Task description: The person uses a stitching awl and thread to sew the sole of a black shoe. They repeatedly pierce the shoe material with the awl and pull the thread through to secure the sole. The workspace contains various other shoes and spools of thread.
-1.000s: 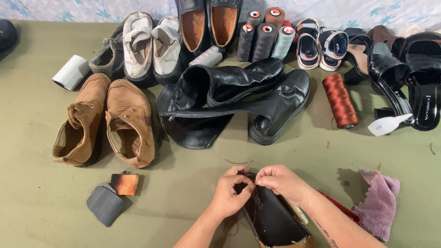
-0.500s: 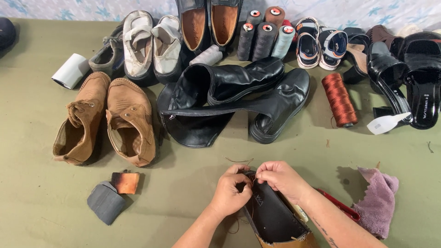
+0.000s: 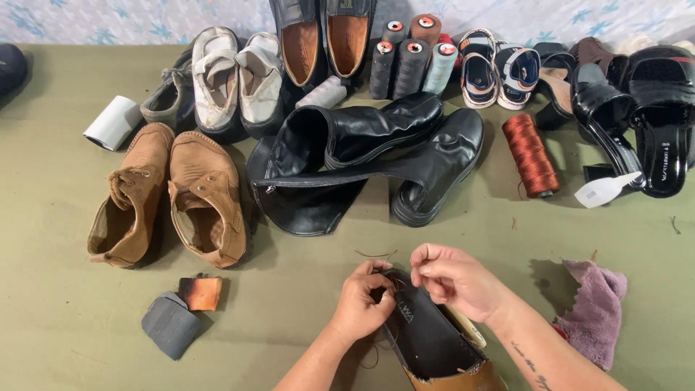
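A dark flat shoe (image 3: pixel 433 340) with a black insole and tan heel edge lies toe-away at the bottom centre. My left hand (image 3: pixel 365 303) grips the shoe's toe end, fingers curled over its rim. My right hand (image 3: pixel 455 279) hovers just above the toe, thumb and fingers pinched together as if on a thin thread or needle, too small to make out. A loose strand of brown thread (image 3: pixel 375 254) lies on the green surface just beyond my hands.
Black boots (image 3: pixel 376 163) lie ahead, tan suede shoes (image 3: pixel 174 195) at left, a rust thread spool (image 3: pixel 531 154) and black sandals (image 3: pixel 637 108) at right. Thread cones (image 3: pixel 409 61) stand at the back. A purple cloth (image 3: pixel 597 311) lies right, grey and orange pads (image 3: pixel 181 311) left.
My right hand has lifted slightly and pulled a little to the right, away from the shoe's toe. My left hand keeps its hold on the shoe.
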